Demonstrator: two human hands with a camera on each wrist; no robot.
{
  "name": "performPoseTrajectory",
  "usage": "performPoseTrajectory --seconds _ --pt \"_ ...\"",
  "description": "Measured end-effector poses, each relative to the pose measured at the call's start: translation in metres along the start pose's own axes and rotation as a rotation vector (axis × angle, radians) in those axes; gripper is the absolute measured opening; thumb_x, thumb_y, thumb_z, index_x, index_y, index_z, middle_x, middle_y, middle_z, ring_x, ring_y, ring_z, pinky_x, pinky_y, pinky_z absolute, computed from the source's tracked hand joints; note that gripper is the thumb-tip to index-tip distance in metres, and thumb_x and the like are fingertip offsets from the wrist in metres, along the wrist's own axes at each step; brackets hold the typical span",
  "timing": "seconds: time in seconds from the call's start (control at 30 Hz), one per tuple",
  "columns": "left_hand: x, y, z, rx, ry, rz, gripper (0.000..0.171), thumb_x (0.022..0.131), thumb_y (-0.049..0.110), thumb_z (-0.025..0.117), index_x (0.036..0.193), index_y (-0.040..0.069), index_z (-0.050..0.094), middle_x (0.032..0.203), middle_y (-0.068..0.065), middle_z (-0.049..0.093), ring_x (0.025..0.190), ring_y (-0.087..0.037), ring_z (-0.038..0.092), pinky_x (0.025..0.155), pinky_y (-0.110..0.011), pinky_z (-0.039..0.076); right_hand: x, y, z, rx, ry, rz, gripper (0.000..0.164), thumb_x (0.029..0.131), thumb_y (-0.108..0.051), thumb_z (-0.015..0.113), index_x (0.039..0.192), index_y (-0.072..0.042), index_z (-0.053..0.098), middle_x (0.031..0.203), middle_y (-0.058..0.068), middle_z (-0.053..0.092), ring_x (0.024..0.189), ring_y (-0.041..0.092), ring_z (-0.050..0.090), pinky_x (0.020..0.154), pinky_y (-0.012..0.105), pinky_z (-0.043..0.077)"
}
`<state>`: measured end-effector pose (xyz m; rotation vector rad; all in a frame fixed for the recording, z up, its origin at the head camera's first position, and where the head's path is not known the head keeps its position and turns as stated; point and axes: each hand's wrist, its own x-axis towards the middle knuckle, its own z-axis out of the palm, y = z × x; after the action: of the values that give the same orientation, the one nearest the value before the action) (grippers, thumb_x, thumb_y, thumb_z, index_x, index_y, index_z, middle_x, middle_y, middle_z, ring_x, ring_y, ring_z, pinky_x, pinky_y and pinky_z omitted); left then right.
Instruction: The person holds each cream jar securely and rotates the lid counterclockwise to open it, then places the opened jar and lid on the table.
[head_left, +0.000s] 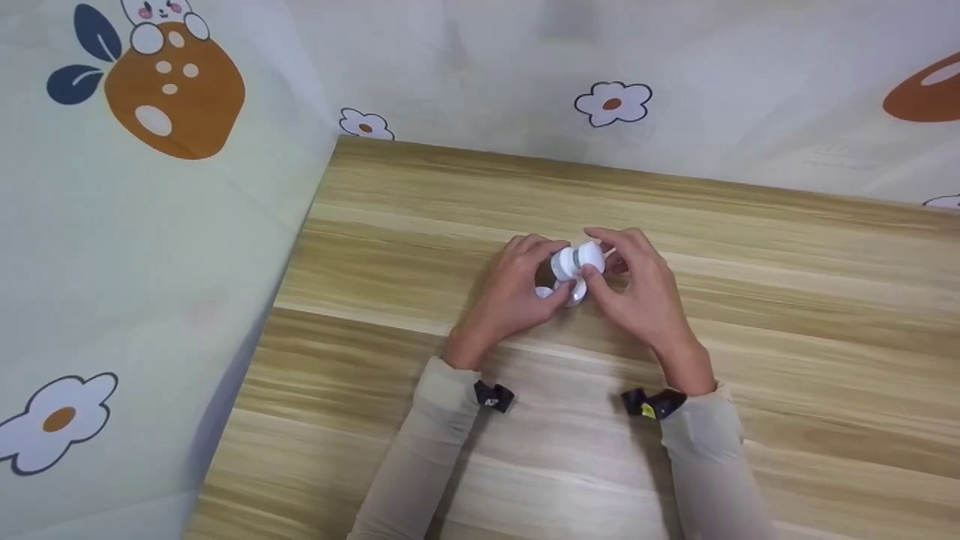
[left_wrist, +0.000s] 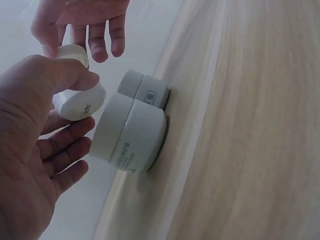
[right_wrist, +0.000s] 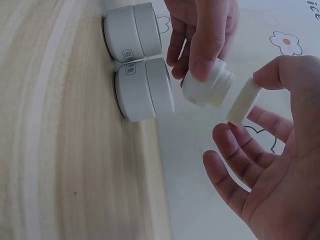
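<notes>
My left hand (head_left: 517, 289) pinches a small white jar (right_wrist: 197, 90) between thumb and fingers, above the table. The jar's threaded neck shows in the right wrist view and points toward my right hand (head_left: 637, 289). Thumb and fingertips of that hand hold a round white lid (right_wrist: 244, 101), which is tilted and a small gap off the neck. Below the hands, two more white jars stand side by side on the table with lids on: a larger-looking one (left_wrist: 132, 132) and another (left_wrist: 145, 89) in the left wrist view. In the head view they are partly hidden.
The wood-grain table (head_left: 360, 360) stretches out on both sides of the hands. Pale wall covering with printed flowers (head_left: 613, 103) borders its back and left edges. Each wrist wears a small black camera (head_left: 493, 396).
</notes>
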<state>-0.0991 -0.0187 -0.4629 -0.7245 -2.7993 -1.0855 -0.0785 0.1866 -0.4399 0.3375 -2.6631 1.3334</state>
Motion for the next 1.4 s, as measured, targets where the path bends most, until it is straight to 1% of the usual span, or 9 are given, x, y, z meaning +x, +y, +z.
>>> performPoseTrajectory --seconds 0.23,0.5,0.73,0.83,0.93,1.03,1.17,1.27,1.4 --pt "0.0 -0.005 0.002 -0.117 0.036 -0.093 0.051 0.091 0.036 0.077 0.138 0.016 0.068 0.132 -0.002 0.073 0.125 -0.021 0.063 0.11 -0.038 0.05 0.002 0.005 -0.002 0.042 0.059 0.063 0.034 0.097 -0.017 0.076 0.129 -0.007 0.073 0.109 0.011 0.071 0.086 0.011 0.065 0.082 0.019 0.055" --pt "0.003 -0.015 0.002 -0.152 0.109 -0.207 0.051 0.092 0.036 0.08 0.138 0.016 0.067 0.133 -0.003 0.074 0.125 -0.021 0.065 0.112 -0.038 0.049 0.011 0.026 0.0 0.146 0.115 0.137 0.033 0.093 -0.014 0.08 0.123 -0.002 0.073 0.103 0.012 0.076 0.083 0.001 0.067 0.078 0.011 0.055" --pt "0.009 -0.023 0.007 -0.234 0.103 -0.371 0.054 0.093 0.037 0.08 0.141 0.017 0.067 0.137 -0.004 0.073 0.131 -0.022 0.066 0.116 -0.04 0.048 0.01 0.049 0.003 0.209 0.099 0.309 0.036 0.091 -0.019 0.083 0.117 0.003 0.07 0.098 0.008 0.073 0.085 0.003 0.067 0.077 0.012 0.056" --pt "0.012 -0.024 0.008 -0.253 0.095 -0.429 0.053 0.092 0.039 0.079 0.14 0.019 0.067 0.134 -0.002 0.074 0.129 -0.02 0.066 0.116 -0.039 0.048 0.01 0.053 0.004 0.202 0.076 0.353 0.04 0.09 -0.022 0.084 0.119 0.001 0.069 0.101 0.009 0.073 0.086 0.003 0.067 0.079 0.012 0.055" --pt "0.018 -0.025 0.008 -0.251 0.084 -0.43 0.053 0.092 0.04 0.08 0.139 0.02 0.068 0.129 0.0 0.075 0.125 -0.019 0.067 0.114 -0.038 0.048 0.015 0.054 0.007 0.167 0.071 0.352 0.044 0.091 -0.024 0.084 0.126 -0.002 0.071 0.107 0.014 0.075 0.085 0.0 0.066 0.079 0.01 0.053" --pt "0.026 -0.027 0.009 -0.232 0.066 -0.378 0.052 0.092 0.04 0.082 0.138 0.02 0.069 0.128 0.0 0.075 0.123 -0.018 0.067 0.113 -0.038 0.048 0.022 0.056 0.008 0.107 0.063 0.358 0.045 0.091 -0.03 0.083 0.129 -0.008 0.074 0.11 0.013 0.078 0.085 -0.002 0.066 0.078 0.01 0.051" --pt "0.035 -0.028 0.015 -0.187 0.045 -0.33 0.053 0.092 0.04 0.082 0.14 0.022 0.069 0.135 0.002 0.073 0.127 -0.019 0.063 0.116 -0.038 0.044 0.03 0.061 0.006 0.088 0.055 0.382 0.044 0.092 -0.034 0.083 0.127 -0.01 0.076 0.108 0.009 0.078 0.088 0.001 0.067 0.08 0.012 0.05" --pt "0.04 -0.029 0.018 -0.15 0.041 -0.333 0.053 0.091 0.041 0.082 0.14 0.024 0.069 0.138 0.002 0.07 0.131 -0.02 0.059 0.12 -0.04 0.039 0.036 0.063 0.004 0.087 0.063 0.394 0.043 0.092 -0.034 0.084 0.127 -0.011 0.075 0.11 0.008 0.077 0.093 0.004 0.067 0.085 0.014 0.049" --pt "0.048 -0.032 0.019 -0.097 0.04 -0.338 0.053 0.09 0.043 0.083 0.139 0.027 0.07 0.137 0.0 0.067 0.134 -0.023 0.055 0.12 -0.043 0.035 0.041 0.066 0.004 0.057 0.066 0.407 0.044 0.09 -0.034 0.084 0.125 -0.01 0.075 0.115 0.009 0.076 0.102 0.013 0.067 0.093 0.023 0.046"
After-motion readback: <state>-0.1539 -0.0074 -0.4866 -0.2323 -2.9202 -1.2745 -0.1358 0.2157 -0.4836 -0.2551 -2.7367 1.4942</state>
